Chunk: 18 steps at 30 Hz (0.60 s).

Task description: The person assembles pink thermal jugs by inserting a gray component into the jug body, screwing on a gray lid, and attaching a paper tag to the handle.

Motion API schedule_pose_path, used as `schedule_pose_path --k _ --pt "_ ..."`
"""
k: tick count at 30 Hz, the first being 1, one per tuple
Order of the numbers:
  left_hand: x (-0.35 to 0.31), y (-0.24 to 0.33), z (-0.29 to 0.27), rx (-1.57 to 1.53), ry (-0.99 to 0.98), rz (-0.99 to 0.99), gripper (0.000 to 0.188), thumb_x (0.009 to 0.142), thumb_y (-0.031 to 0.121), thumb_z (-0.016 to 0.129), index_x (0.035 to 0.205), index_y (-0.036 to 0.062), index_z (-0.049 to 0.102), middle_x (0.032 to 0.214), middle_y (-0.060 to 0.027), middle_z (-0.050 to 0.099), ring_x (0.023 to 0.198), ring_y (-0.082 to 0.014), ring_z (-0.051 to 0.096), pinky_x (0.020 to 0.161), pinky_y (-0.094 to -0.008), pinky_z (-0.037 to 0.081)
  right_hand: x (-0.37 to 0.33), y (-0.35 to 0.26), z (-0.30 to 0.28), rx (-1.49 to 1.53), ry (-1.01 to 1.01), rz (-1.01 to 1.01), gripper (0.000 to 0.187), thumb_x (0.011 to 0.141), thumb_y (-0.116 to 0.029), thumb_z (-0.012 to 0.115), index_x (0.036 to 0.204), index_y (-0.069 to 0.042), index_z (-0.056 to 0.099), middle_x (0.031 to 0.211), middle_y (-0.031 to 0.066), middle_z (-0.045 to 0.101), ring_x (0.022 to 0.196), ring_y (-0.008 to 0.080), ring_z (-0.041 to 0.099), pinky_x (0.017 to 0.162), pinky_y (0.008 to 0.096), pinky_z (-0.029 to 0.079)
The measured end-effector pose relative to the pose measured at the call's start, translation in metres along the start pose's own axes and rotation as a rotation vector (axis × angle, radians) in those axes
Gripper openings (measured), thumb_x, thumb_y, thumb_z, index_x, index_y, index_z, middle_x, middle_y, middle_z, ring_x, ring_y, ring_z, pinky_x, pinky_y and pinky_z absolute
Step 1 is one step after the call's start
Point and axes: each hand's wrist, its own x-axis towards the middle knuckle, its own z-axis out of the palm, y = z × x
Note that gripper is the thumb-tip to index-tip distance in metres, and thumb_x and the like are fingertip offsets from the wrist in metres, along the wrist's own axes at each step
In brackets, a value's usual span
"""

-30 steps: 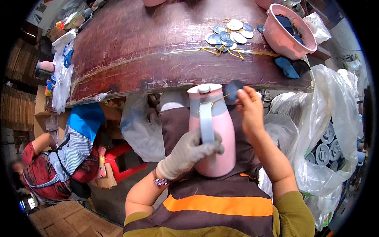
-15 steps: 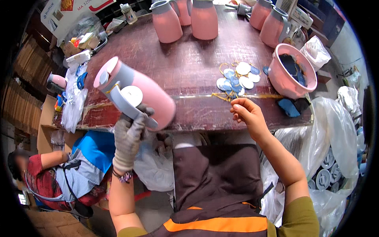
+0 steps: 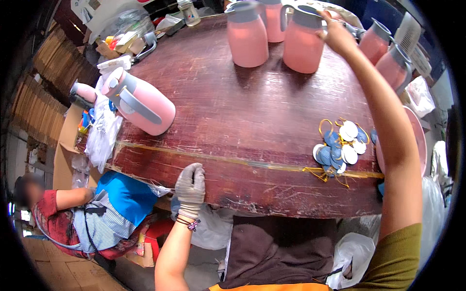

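Note:
My right arm stretches to the back of the table, and my right hand point(image 3: 337, 38) is closed at the grey rim of a pink vacuum jug point(image 3: 302, 53). Part of its grip is hard to see there. My gloved left hand point(image 3: 190, 186) is at the front edge of the table, fingers loosely extended and holding nothing. Beyond it, at the left, stands another pink jug point(image 3: 154, 104) with a grey handle and pink lid, clear of both hands. A pile of round white and blue tags point(image 3: 340, 145) with yellow strings lies at the right.
More pink jugs point(image 3: 247, 41) stand at the back and back right. My forearm partly covers a pink tub point(image 3: 416, 131). Clear plastic bags point(image 3: 104, 131) and clutter line the left edge. A seated person point(image 3: 73, 213) is at lower left.
My left hand has let go of the lidded jug, which now stands farther left on the table. My right hand has moved from beside the tags to a jug at the back. The view has shifted.

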Motion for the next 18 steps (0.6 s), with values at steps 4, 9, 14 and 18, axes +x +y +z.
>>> schedule_pose_path --k 4,9,14,18 --pt "0.005 0.000 0.001 0.066 -0.020 0.053 0.013 0.088 0.011 0.063 0.096 0.0020 0.066 0.083 -0.0130 0.067 0.075 -0.0235 0.066 0.069 -0.0337 0.052 0.019 0.014 0.013 0.228 0.019 0.019 0.043 0.086 -0.029 0.062 0.125 -0.012 0.054 0.113 0.0195 0.064 0.103 0.0352 0.063 0.089 0.0439 0.048" --pt "0.015 0.002 -0.022 -0.345 -0.320 -0.291 0.035 0.089 0.030 0.063 0.112 0.0035 0.059 0.097 -0.0090 0.064 0.081 -0.0173 0.063 0.072 -0.0311 0.053 -0.125 -0.084 -0.002 0.519 0.303 -0.303 0.012 0.083 -0.008 0.061 0.094 -0.011 0.060 0.085 0.0121 0.063 0.077 0.0342 0.062 0.065 0.0432 0.050" --pt "0.012 0.084 0.015 -1.401 -0.496 -0.681 0.070 0.082 0.057 0.064 0.128 0.0064 0.048 0.114 -0.0095 0.057 0.099 -0.0187 0.056 0.076 -0.0381 0.052 -0.305 -0.119 -0.090 0.530 -0.043 -0.732 0.017 0.075 -0.014 0.064 0.092 -0.012 0.059 0.086 0.0079 0.061 0.072 0.0254 0.060 0.060 0.0389 0.047" --pt "0.005 0.086 0.002 -1.248 -0.603 -0.894 0.014 0.091 0.021 0.059 0.100 0.0103 0.056 0.066 0.0053 0.044 0.047 -0.0053 0.038 0.039 -0.0194 0.031 -0.362 -0.139 -0.168 0.516 -1.005 -0.540 0.031 0.088 -0.042 0.059 0.106 -0.017 0.065 0.074 0.0112 0.066 0.063 0.0304 0.065 0.058 0.0440 0.052"
